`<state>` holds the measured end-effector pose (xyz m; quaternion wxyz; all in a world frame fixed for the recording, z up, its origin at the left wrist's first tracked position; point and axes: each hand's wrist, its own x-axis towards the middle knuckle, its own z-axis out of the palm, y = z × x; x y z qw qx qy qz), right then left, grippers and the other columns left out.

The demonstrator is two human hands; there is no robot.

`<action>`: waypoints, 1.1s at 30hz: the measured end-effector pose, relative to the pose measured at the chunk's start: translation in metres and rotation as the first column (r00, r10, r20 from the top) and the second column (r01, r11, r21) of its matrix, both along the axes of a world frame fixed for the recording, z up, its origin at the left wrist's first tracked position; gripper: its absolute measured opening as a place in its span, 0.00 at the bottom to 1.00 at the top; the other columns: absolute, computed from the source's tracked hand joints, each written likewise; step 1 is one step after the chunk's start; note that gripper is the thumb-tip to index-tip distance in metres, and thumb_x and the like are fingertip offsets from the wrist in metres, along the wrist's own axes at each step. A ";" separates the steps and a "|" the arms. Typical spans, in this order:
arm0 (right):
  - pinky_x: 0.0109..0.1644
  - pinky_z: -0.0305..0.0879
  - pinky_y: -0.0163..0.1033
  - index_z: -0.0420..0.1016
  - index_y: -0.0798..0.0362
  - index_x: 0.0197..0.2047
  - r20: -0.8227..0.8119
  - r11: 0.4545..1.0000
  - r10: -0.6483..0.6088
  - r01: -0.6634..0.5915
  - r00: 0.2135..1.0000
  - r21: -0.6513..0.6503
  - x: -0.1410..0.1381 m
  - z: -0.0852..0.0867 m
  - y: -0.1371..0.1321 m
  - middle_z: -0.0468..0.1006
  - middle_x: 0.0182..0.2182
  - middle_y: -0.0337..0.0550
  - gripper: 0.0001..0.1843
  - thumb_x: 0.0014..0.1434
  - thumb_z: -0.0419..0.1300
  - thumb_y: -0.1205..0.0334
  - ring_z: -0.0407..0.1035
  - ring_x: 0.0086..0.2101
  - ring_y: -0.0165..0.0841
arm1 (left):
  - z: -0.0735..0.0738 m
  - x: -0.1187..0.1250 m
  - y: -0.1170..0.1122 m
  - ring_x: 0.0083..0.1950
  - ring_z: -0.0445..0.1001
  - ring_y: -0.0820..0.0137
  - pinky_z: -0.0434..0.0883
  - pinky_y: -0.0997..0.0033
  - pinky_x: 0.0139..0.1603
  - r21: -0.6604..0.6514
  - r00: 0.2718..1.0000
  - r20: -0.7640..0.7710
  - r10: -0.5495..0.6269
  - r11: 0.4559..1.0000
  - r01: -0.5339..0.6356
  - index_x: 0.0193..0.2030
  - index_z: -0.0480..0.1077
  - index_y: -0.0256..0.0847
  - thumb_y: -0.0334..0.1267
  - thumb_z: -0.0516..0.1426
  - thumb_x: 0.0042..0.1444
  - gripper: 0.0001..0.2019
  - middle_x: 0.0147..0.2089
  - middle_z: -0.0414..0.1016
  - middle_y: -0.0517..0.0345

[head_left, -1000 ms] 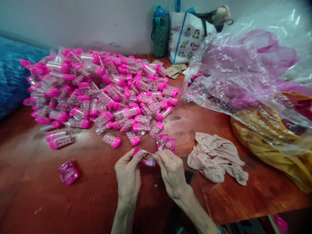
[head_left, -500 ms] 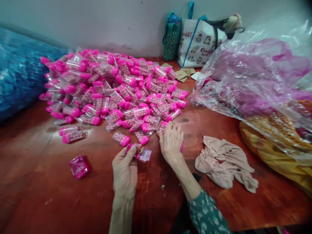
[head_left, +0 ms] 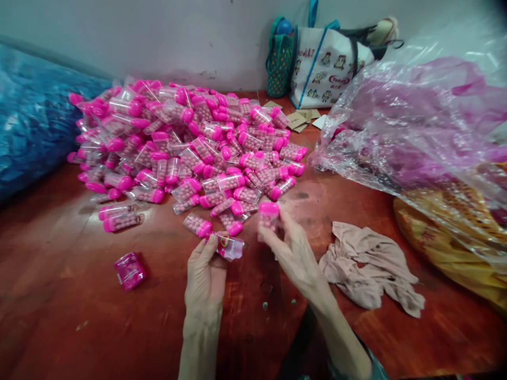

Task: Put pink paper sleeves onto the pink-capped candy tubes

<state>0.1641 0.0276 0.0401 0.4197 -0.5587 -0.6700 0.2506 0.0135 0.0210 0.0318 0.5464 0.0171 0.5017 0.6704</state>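
Note:
My left hand point(head_left: 206, 269) pinches a small clear plastic sleeve with pink and dark print point(head_left: 230, 246) between thumb and fingers. Held in my right hand point(head_left: 295, 250) is a clear candy bottle point(head_left: 269, 215) with a pink cap, upright and full of small pink balls. The two hands are apart, with the bottle just right of the sleeve. Beyond them lies a large heap of similar pink-capped bottles point(head_left: 202, 153). A few bottles lie at its near edge, close to my left fingers.
On the red-brown table point(head_left: 119, 332) a bright pink packet point(head_left: 130, 271) lies at left. A crumpled beige cloth point(head_left: 368, 264) is at right, near a yellow bag point(head_left: 443, 243) and clear-pink plastic point(head_left: 412, 121). Blue plastic bags point(head_left: 35, 116) stand left; a white tote point(head_left: 328, 68) stands behind.
My right hand has lifted a bottle from the heap's near edge and turned toward my left hand. The left hand still holds the sleeve, nearly in place.

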 end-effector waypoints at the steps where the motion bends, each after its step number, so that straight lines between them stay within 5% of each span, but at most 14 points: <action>1: 0.34 0.66 0.37 0.70 0.51 0.40 -0.031 0.997 0.047 -0.049 0.998 -0.053 0.002 0.004 -0.005 0.74 0.30 0.41 0.09 0.58 0.51 0.60 0.69 0.32 0.32 | -0.001 0.001 0.000 0.27 0.73 0.76 0.71 0.79 0.31 0.003 1.000 -0.002 0.002 1.000 -0.002 0.26 0.75 0.34 0.32 0.65 0.37 0.06 0.26 0.77 0.58; 4: 0.27 0.64 0.31 0.69 0.53 0.38 -0.246 0.939 0.169 -0.232 0.954 -0.254 0.003 0.011 -0.022 0.73 0.26 0.37 0.07 0.58 0.53 0.61 0.67 0.24 0.27 | -0.002 0.005 0.001 0.28 0.73 0.75 0.71 0.77 0.32 0.032 0.999 -0.035 -0.006 0.999 0.007 0.27 0.75 0.35 0.33 0.65 0.37 0.07 0.27 0.77 0.58; 7: 0.26 0.63 0.29 0.68 0.54 0.39 -0.469 0.857 0.142 -0.345 0.872 -0.381 -0.003 0.012 -0.036 0.72 0.27 0.37 0.06 0.58 0.53 0.63 0.67 0.24 0.26 | -0.002 0.010 0.001 0.30 0.74 0.74 0.71 0.75 0.35 0.058 0.997 -0.081 -0.021 0.998 0.025 0.28 0.75 0.35 0.33 0.64 0.38 0.08 0.28 0.78 0.58; 13: 0.29 0.63 0.30 0.68 0.51 0.44 -0.436 0.817 0.118 -0.337 0.892 -0.468 -0.005 0.014 -0.044 0.72 0.30 0.36 0.10 0.59 0.53 0.62 0.66 0.29 0.27 | 0.002 0.019 -0.001 0.30 0.73 0.74 0.69 0.75 0.37 0.059 0.990 -0.139 -0.026 0.998 0.034 0.28 0.74 0.37 0.31 0.64 0.38 0.07 0.28 0.77 0.59; 19: 0.36 0.66 0.35 0.60 0.46 0.57 -0.184 0.907 0.147 -0.207 0.972 -0.368 0.010 0.002 -0.052 0.75 0.36 0.41 0.21 0.59 0.52 0.58 0.69 0.36 0.34 | -0.002 0.021 -0.001 0.30 0.72 0.75 0.68 0.76 0.36 0.091 0.974 -0.205 -0.094 0.989 0.114 0.30 0.73 0.37 0.30 0.63 0.41 0.07 0.30 0.77 0.59; 22: 0.35 0.66 0.36 0.63 0.46 0.55 -0.124 0.952 0.138 -0.166 0.983 -0.257 0.012 -0.009 -0.050 0.76 0.37 0.42 0.19 0.60 0.51 0.61 0.70 0.36 0.35 | -0.003 0.024 -0.001 0.33 0.73 0.74 0.68 0.74 0.37 0.122 0.958 -0.266 -0.109 0.982 0.145 0.37 0.72 0.38 0.30 0.62 0.42 0.12 0.33 0.76 0.58; 27: 0.37 0.66 0.37 0.65 0.49 0.54 -0.123 0.944 0.119 -0.150 0.985 -0.293 0.007 -0.011 -0.040 0.76 0.36 0.43 0.17 0.62 0.48 0.62 0.70 0.35 0.34 | 0.000 0.033 -0.001 0.36 0.73 0.73 0.69 0.75 0.38 0.163 0.958 -0.266 -0.108 0.974 0.155 0.46 0.69 0.40 0.28 0.62 0.43 0.19 0.37 0.76 0.57; 33: 0.39 0.66 0.36 0.65 0.52 0.53 -0.208 0.943 0.074 -0.136 0.975 -0.304 0.002 -0.001 -0.036 0.76 0.37 0.44 0.17 0.61 0.50 0.64 0.70 0.35 0.33 | -0.004 0.040 0.000 0.35 0.74 0.71 0.70 0.70 0.41 0.103 0.971 -0.105 -0.214 0.969 0.224 0.36 0.72 0.36 0.32 0.61 0.45 0.10 0.36 0.77 0.55</action>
